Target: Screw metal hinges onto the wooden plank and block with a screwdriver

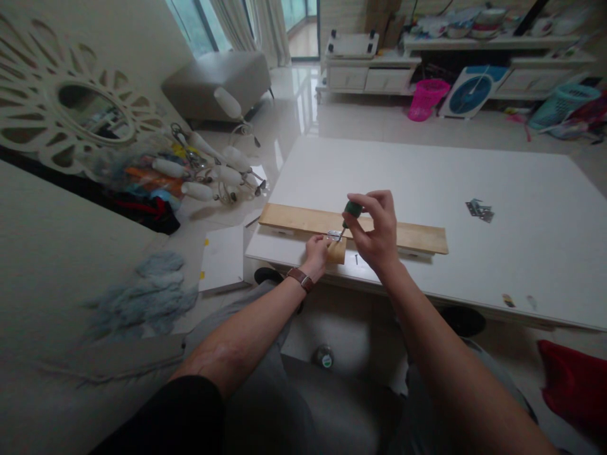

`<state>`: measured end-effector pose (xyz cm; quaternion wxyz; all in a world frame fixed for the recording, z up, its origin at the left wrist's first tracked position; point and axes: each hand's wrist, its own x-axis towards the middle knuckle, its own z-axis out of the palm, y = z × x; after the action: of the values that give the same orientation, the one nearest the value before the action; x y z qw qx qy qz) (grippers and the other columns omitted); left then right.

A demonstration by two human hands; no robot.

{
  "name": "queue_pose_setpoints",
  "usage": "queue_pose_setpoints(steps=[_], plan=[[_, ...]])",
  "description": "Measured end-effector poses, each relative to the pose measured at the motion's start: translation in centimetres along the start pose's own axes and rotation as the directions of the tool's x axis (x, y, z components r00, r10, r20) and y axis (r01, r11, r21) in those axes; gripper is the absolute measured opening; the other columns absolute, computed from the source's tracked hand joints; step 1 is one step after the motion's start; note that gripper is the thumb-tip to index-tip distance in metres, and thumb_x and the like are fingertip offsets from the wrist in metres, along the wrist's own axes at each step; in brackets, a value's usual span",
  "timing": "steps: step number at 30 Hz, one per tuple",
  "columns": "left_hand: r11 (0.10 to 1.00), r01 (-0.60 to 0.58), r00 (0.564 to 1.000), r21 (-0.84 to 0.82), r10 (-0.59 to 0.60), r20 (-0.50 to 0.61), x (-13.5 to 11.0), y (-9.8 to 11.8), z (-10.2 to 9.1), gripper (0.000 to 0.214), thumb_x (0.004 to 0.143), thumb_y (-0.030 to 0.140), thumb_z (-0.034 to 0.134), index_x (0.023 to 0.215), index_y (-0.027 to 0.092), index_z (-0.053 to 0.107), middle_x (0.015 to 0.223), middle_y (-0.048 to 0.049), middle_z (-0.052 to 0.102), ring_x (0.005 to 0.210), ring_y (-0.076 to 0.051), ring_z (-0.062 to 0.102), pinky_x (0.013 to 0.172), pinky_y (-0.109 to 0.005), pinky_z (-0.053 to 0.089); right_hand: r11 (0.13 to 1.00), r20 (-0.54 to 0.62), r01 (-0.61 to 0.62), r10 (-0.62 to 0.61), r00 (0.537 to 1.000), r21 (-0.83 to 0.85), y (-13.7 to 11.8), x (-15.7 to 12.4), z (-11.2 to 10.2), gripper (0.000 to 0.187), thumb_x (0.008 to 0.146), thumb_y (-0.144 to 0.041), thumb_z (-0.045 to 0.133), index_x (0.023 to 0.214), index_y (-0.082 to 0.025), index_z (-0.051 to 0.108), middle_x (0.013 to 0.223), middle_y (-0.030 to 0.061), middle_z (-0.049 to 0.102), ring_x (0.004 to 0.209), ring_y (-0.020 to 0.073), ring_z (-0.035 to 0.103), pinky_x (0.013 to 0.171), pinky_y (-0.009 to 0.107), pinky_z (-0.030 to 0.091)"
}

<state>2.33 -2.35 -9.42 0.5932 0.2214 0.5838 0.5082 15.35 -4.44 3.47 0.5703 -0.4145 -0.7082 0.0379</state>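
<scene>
Between the thumb and fingers of my right hand (377, 227) is the green handle of a screwdriver (352, 210). Its shaft slants down to a small metal hinge (334, 236) at the front edge of a long wooden board (303, 219). A short wooden block (337, 251) lies against the hinge, toward me. My left hand (317, 249) is closed at the hinge and block, its fingertips pinching close to the screwdriver's tip; what exactly they hold is too small to make out. One loose screw (356, 259) lies on the white table (417, 177), right of the block.
Several metal hinges (480, 210) lie in a pile at the table's right. Small pieces (508, 300) sit near its front right edge. On the floor at left are a white panel (222, 259), a grey fluffy cloth (147, 294) and a lamp (227, 170). A red cloth (573, 385) is at lower right.
</scene>
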Motion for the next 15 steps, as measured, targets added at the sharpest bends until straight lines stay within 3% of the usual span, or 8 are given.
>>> queue_pose_setpoints(steps=[2, 7, 12, 15], plan=[[1.0, 0.026, 1.0, 0.009, -0.026, 0.007, -0.09, 0.1, 0.02, 0.026, 0.063, 0.017, 0.08, 0.082, 0.018, 0.063, 0.078, -0.0034, 0.067, 0.073, -0.019, 0.063, 0.079, -0.037, 0.053, 1.0, -0.019, 0.004, -0.005, 1.0, -0.004, 0.0, 0.03, 0.01, 0.04, 0.095, -0.022, 0.07, 0.133, -0.036, 0.069, 0.112, 0.0059, 0.061, 0.105, 0.025, 0.063, 0.085, 0.046, 0.059], [0.999, 0.053, 0.999, 0.012, -0.053, 0.0, -0.29, 0.3, 0.1, 0.025, 0.064, 0.016, 0.077, 0.085, 0.018, 0.063, 0.077, -0.0023, 0.066, 0.074, -0.019, 0.063, 0.078, -0.035, 0.051, 0.997, 0.044, 0.058, -0.06, 0.997, 0.054, -0.24, 0.22, -0.08, 0.052, 0.101, -0.013, 0.053, 0.146, -0.038, 0.06, 0.124, 0.007, 0.068, 0.116, 0.0257, 0.064, 0.091, 0.046, 0.058], [0.999, 0.05, 0.999, 0.005, -0.05, -0.006, -0.14, 0.35, 0.2, 0.026, 0.06, 0.015, 0.082, 0.078, 0.017, 0.063, 0.075, -0.0021, 0.065, 0.073, -0.019, 0.062, 0.079, -0.036, 0.049, 1.0, -0.012, 0.017, -0.017, 1.0, 0.002, -0.11, 0.16, -0.07, 0.035, 0.096, -0.022, 0.069, 0.129, -0.035, 0.071, 0.108, 0.0043, 0.062, 0.101, 0.0231, 0.063, 0.084, 0.043, 0.057], [0.999, 0.047, 0.999, -0.019, -0.047, -0.004, 0.04, 0.16, 0.17, 0.026, 0.059, 0.014, 0.082, 0.077, 0.017, 0.064, 0.073, -0.0018, 0.066, 0.072, -0.018, 0.061, 0.079, -0.035, 0.049, 1.0, -0.014, -0.006, 0.006, 1.0, -0.005, -0.08, 0.11, -0.14, 0.035, 0.096, -0.022, 0.068, 0.128, -0.035, 0.071, 0.111, 0.0054, 0.062, 0.105, 0.0244, 0.063, 0.086, 0.045, 0.057]])
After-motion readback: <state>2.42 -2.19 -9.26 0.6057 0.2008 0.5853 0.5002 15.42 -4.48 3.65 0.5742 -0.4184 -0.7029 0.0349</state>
